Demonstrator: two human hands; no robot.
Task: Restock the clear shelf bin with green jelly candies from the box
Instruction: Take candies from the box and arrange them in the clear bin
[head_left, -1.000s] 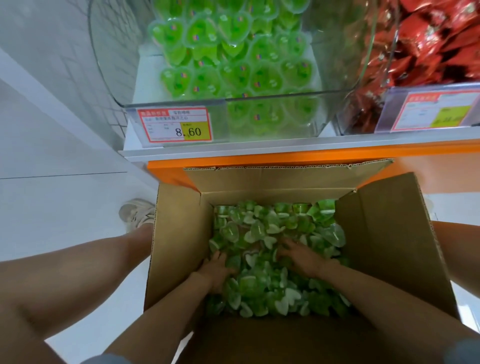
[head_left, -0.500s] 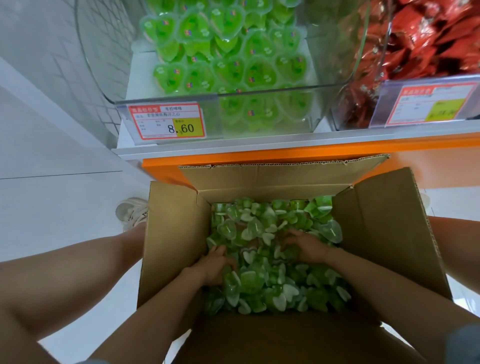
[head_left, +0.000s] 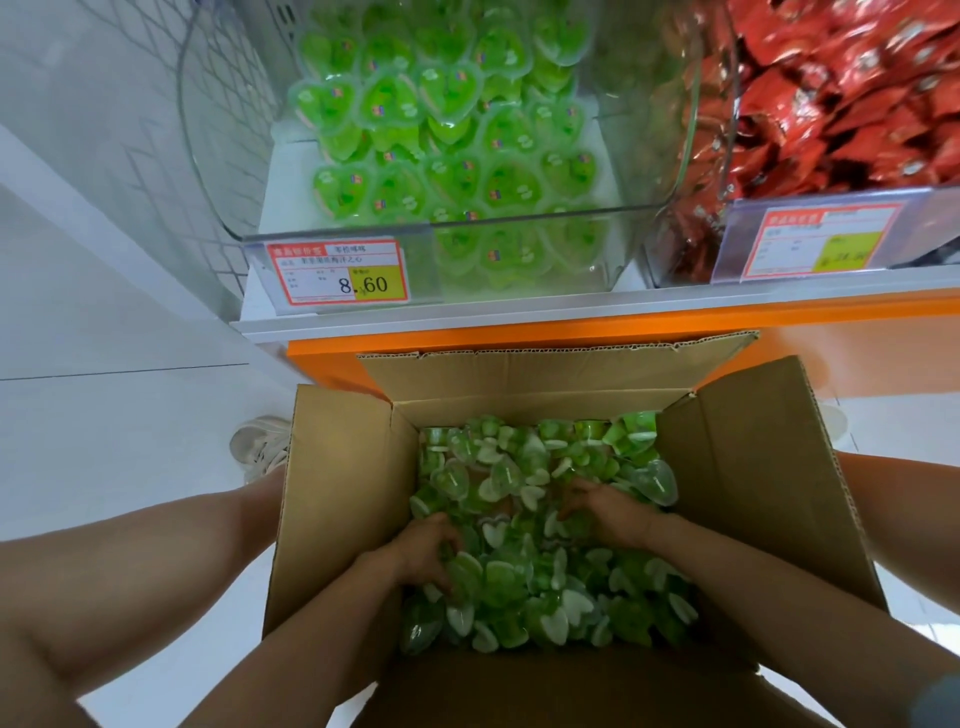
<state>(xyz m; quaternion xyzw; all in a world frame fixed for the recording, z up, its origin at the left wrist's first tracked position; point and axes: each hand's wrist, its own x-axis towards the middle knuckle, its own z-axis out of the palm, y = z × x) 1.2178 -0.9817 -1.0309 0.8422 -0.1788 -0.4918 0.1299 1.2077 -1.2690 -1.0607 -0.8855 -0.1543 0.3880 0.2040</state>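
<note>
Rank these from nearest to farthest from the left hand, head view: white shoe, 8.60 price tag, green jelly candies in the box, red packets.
1. green jelly candies, in the box, touching the left hand.
2. white shoe, on the floor, left of the box.
3. 8.60 price tag, on the shelf front above.
4. red packets, upper right.

The box (head_left: 353, 493) sits near, below the shelf (head_left: 519, 314), with the left hand (head_left: 426, 551) and right hand (head_left: 608, 512) among the jelly candies (head_left: 519, 587) in it, while on the shelf the clear bin (head_left: 223, 156) stands left of a second bin (head_left: 691, 130).
</note>
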